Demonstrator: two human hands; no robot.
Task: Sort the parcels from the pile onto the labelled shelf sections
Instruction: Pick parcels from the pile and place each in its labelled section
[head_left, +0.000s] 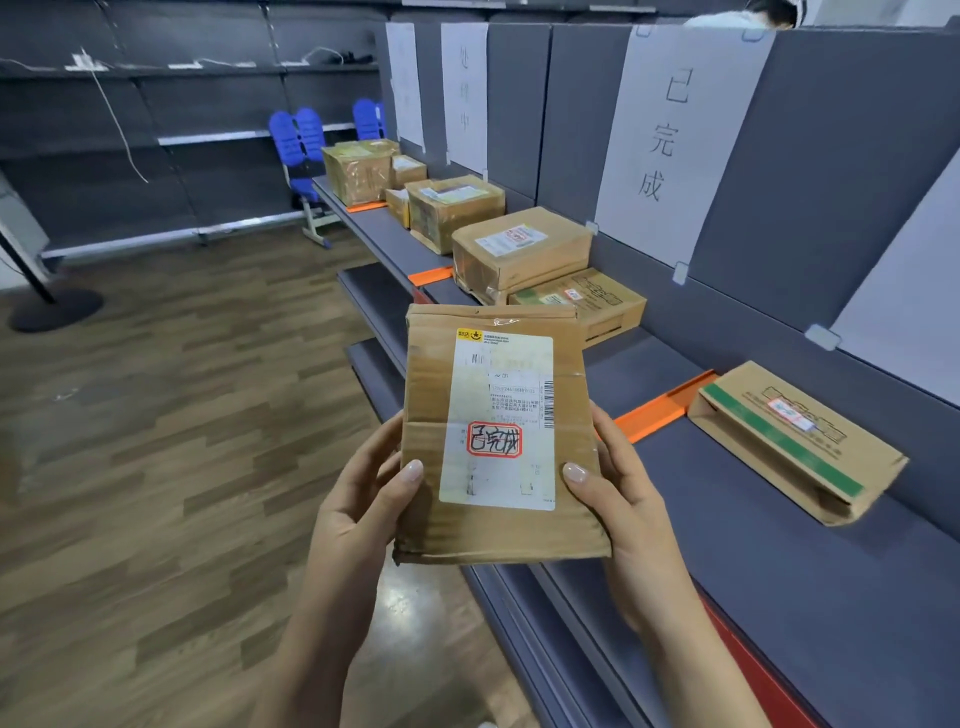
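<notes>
Parcel (498, 436), flat brown carton with red-stamped label: gripped at both side edges by left hand (363, 499) and right hand (623, 499), held off shelf (779, 545) front edge; bare shelf surface adjacent.

At eleven o'clock we see two blue plastic chairs (306, 150) on the brown wood-plank floor (182, 441). A round black stand base (57, 310) sits at nine, and a thin white cable (117, 130) dangles at ten.

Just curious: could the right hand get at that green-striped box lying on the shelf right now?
Probably not at once: the right hand grips the held parcel together with the left hand. The shelf between it and the green-striped box looks bare, so once freed it likely could.
</notes>
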